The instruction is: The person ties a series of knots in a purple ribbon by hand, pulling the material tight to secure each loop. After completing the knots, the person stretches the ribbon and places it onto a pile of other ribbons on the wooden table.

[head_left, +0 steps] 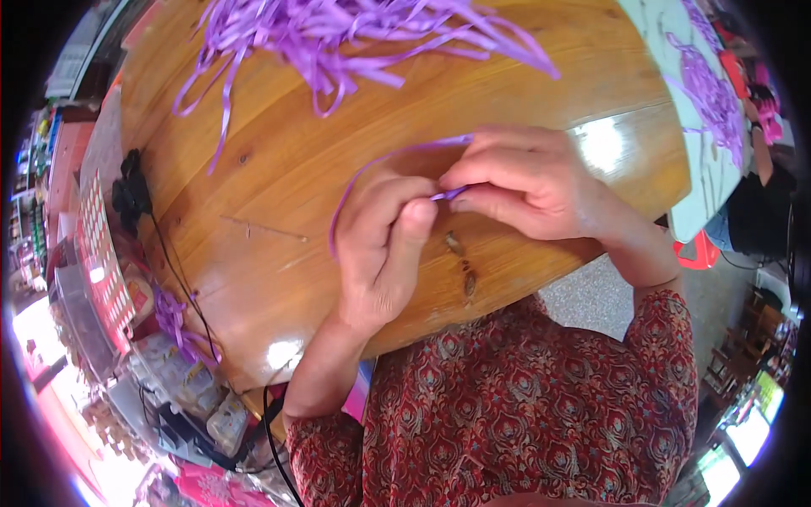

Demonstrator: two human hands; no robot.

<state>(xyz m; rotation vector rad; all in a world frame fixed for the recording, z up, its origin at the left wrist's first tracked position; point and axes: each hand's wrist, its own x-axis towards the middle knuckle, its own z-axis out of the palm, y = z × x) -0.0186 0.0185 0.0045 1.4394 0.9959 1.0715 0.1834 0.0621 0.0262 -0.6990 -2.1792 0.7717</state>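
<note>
A narrow purple ribbon (378, 160) is pinched between my two hands above the wooden table (279, 203). My left hand (380, 228) grips it between thumb and curled forefinger. Close beside it, fingertips nearly touching, my right hand (524, 182) pinches the ribbon with thumb and forefinger. Between the two thumbs the ribbon looks twisted or knotted; its exact form is too small to tell. From there it loops out behind the left hand in a thin arc. At the table's far side lies a loose heap of purple ribbons (338, 42).
More purple ribbons (710, 93) lie on a white marbled table (705, 186) at the right, with a person (756, 211) beside it. A black cord (173, 266) runs along the left edge, near a small purple bunch (171, 319) and clear plastic packages (173, 380).
</note>
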